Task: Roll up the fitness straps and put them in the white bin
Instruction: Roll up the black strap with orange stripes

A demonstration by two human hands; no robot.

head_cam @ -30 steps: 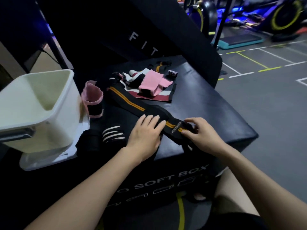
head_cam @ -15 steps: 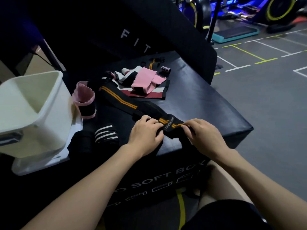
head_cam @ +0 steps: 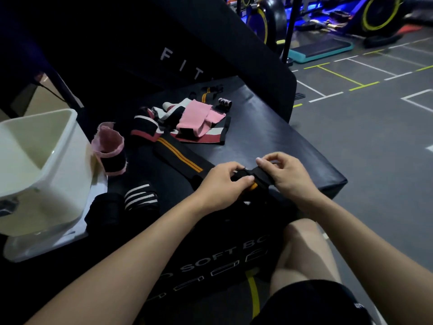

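Item: black elastic strap with orange stripes [head_cam: 178, 156]; we pinch its near end, left hand [head_cam: 220, 184] and right hand [head_cam: 288, 177], long axis toward box's [head_cam: 281, 137] far-left corner.

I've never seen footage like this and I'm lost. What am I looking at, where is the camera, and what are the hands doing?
There is no machine here: a person wears a camera on the head, so the one view looks forward and down over their own arms. They sit in a gym at a black padded box used as a table.

The left hand and right hand both pinch the near end of a long black strap with orange stripes, which looks like the start of a roll. The rest of that strap lies flat, running away toward the pile.

Farther back lies a pink strap on top of others. Nearer the left are a pink-and-black roll and a black roll with white stripes. The white bin stands at the left; what shows of its inside looks bare.
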